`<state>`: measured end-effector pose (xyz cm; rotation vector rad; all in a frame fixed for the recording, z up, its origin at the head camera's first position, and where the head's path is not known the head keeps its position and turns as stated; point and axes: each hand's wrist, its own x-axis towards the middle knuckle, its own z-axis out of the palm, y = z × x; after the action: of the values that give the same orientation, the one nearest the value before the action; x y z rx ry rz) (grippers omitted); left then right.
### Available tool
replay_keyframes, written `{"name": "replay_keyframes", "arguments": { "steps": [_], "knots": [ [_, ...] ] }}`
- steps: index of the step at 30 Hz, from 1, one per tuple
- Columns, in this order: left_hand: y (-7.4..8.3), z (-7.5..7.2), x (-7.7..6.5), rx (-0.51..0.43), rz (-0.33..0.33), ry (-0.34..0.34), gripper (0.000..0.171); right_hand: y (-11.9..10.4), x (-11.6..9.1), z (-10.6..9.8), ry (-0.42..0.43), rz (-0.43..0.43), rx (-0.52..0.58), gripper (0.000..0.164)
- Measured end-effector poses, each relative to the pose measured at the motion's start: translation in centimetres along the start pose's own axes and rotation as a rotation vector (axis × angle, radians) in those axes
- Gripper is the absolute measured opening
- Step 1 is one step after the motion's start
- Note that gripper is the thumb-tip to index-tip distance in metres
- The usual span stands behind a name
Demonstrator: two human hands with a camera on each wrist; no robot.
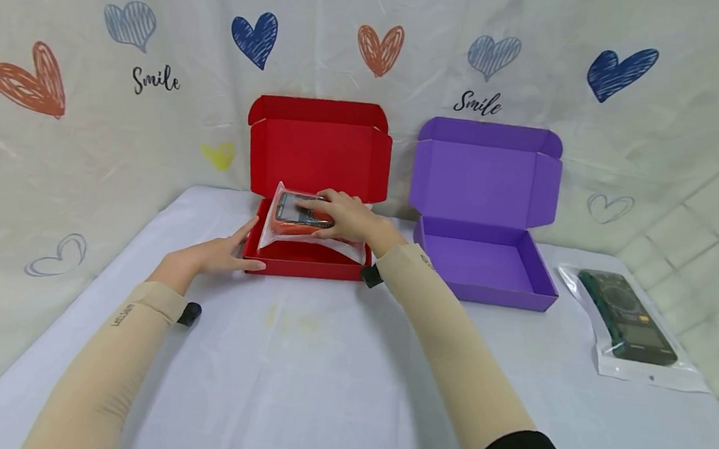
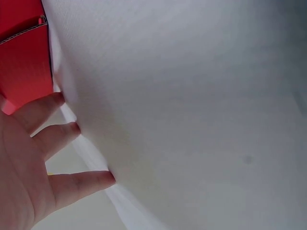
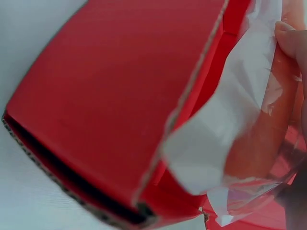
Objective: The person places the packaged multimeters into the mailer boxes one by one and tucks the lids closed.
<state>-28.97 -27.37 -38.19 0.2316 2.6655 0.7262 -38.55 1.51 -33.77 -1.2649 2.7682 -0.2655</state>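
An orange multimeter (image 1: 300, 228) in a clear plastic bag lies tilted in the raised-lid red box (image 1: 310, 270). My right hand (image 1: 350, 218) grips it from above, thumb at its front edge and fingers across its dark face. In the right wrist view the thumb presses the bagged orange casing (image 3: 254, 143), beside the box's red wall (image 3: 115, 86). My left hand (image 1: 222, 254) rests at the box's front left corner, with fingers spread. The left wrist view shows the fingers of that hand (image 2: 29, 158) straight, next to the red side wall (image 2: 26, 67).
A purple box (image 1: 484, 264) with its lid up stands right of the red one. Farther right, a dark green multimeter (image 1: 630, 316) lies in its own plastic bag on the white tablecloth (image 1: 295, 376). A curtain printed with hearts (image 1: 380, 49) hangs close behind both boxes.
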Motion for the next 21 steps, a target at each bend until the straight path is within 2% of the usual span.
{"name": "replay_keyframes", "arguments": {
  "steps": [8, 21],
  "knots": [
    [0.0, 0.1, 0.1, 0.000, -0.004, -0.002, 0.115, -0.3, 0.1, 0.4, 0.014, -0.037, -0.029, 0.081],
    [-0.2, 0.1, 0.2, 0.000, -0.022, -0.001, 0.116, -0.1, -0.2, 2.4, -0.022, -0.010, -0.042, 0.085]
  ]
}}
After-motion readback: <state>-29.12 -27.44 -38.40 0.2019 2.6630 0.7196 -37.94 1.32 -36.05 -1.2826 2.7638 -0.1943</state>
